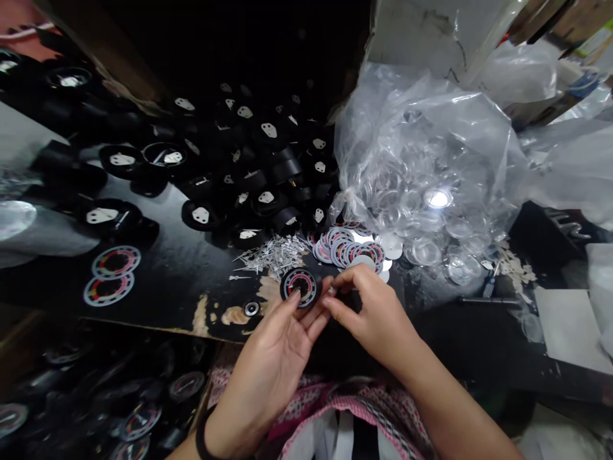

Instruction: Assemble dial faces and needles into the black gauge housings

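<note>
My left hand (275, 351) holds a round black gauge body with a printed dial face (300, 285) at its fingertips, thumb and fingers wrapped round its rim. My right hand (368, 310) sits right beside it, fingers pinched together near the dial's right edge on something too small to make out. A heap of small white pointer needles (274, 254) lies just beyond the dial. A stack of printed dial discs (347, 248) lies behind my right hand.
Several black gauge housings (258, 166) are piled on the dark worktop (177, 281). A clear plastic bag of transparent round covers (421, 185) stands at right. Two loose dial discs (112, 275) lie at left. Finished gauges (138, 415) fill a box at lower left.
</note>
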A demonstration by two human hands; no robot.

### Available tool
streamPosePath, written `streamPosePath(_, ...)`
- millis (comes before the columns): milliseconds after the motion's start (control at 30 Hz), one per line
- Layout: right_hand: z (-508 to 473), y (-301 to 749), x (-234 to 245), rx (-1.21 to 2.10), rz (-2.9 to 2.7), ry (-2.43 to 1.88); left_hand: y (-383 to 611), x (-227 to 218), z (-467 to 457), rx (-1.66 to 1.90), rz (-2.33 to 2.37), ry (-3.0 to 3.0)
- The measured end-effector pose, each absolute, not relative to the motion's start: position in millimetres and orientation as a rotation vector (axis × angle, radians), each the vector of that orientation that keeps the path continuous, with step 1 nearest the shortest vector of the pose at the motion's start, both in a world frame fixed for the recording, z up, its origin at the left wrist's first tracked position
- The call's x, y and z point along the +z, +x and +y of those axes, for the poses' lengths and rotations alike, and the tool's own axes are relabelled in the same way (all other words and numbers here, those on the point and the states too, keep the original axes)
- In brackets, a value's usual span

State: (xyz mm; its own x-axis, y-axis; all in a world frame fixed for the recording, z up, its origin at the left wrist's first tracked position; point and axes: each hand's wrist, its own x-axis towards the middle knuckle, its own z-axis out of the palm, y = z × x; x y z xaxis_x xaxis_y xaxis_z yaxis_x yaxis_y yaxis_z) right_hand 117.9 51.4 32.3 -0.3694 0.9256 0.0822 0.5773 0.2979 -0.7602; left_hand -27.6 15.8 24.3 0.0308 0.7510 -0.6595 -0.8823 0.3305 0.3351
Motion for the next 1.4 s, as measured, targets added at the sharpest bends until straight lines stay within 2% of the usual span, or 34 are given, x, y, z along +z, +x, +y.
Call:
streamPosePath(233,46.9,118.4,33.4,0.76,-1.944,-1.331,-27.3,26.2,13.7,1.258,0.855,-0.104)
streamPosePath(400,46.1,120.9,35.5,0.684,-2.072,-1.388,-29.0,25.7,9.0,1.346,0.925,0.078)
streamPosePath(633,43.7,117.7,51.6,0.874,-2.005,-1.252,-29.6,16.3,8.9,1.318,1.173,0.319)
streamPosePath(800,42.2,115.4,53.7,0.779,-2.159,-1.374,-23.3,7.9,6.3,1.2,1.18,0.501)
streamPosePath(967,40.4,117.3,55.5,0.763,-2.203,-1.44,-24.1,18.4,7.6,1.171,1.281,0.663)
streamPosePath(1400,38.0,117.7,54.2,0.748,-2.199,-1.435,-28.0,20.1,6.8,1.176,1.318,0.716)
